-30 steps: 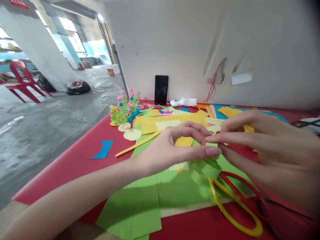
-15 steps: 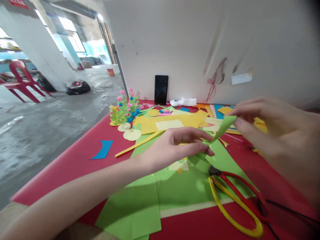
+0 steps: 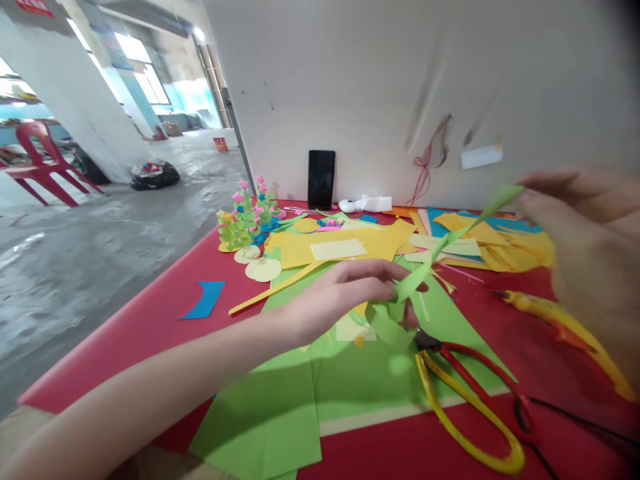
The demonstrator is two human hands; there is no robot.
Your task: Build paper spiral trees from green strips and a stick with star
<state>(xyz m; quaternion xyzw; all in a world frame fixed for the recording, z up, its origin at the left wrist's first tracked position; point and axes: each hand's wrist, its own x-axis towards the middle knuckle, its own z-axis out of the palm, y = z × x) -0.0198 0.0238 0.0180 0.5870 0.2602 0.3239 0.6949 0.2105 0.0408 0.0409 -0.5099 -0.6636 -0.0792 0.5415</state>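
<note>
A twisted green paper strip [image 3: 450, 239] stretches between my two hands above the table. My right hand [image 3: 585, 213] pinches its upper end, at the right. Closed around the strip's lower, looped part is my left hand [image 3: 360, 293], over the green paper sheets [image 3: 365, 387]; some of its fingers are hidden by the strip. Just below my left hand lies a pair of scissors [image 3: 450, 373] with one red and one yellow handle. A yellow glue gun [image 3: 565, 327] rests on the red table cover under my right hand.
Small paper trees [image 3: 245, 220] with pink stars stand at the back left, beside cream paper discs [image 3: 263, 269]. A black phone [image 3: 321, 179] leans on the wall. Yellow paper scraps [image 3: 520, 250] lie at the back right, and a blue paper piece [image 3: 206, 300] at the left.
My right hand has moved right and up, drawing out a longer length of the green strip. The glue gun and yellow scraps now show more. My left hand has barely moved.
</note>
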